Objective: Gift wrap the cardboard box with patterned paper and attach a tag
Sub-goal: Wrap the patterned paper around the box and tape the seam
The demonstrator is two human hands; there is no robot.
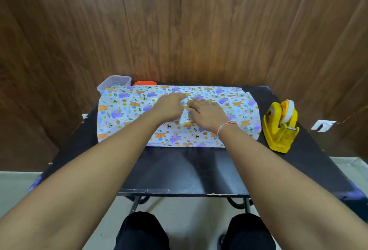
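A big sheet of patterned paper [127, 110] lies spread out on the far half of the black counter [179, 170]. The paper is white with purple and orange animals, little rainbows and green leaves on it. It looks folded over something in the middle, because a raised edge runs across near the front, but the cardboard box itself is hidden and cannot be seen. Both hands are on top of the paper, near its middle. The left hand [169, 106] lies palm down with its fingers reaching toward the far side and bent a little at the tips. The right hand [207, 113] lies just beside it, also palm down, with the fingers pointing left toward the other hand. The two hands are almost touching, and a small strip of paper shows between them. Each grip looks loose and flat, pressing on the paper, though the fingertips are a bit blurry, so I cannot tell if they pinch a fold. A thin red and white band [225, 127] goes round the right wrist. To the right of the paper, near the counter's edge, stands a yellow tape dispenser [278, 130] with a roll of tape in it. At the far left corner sits a clear plastic tub [114, 83], and an orange lid [144, 83] peeks out just behind the paper.
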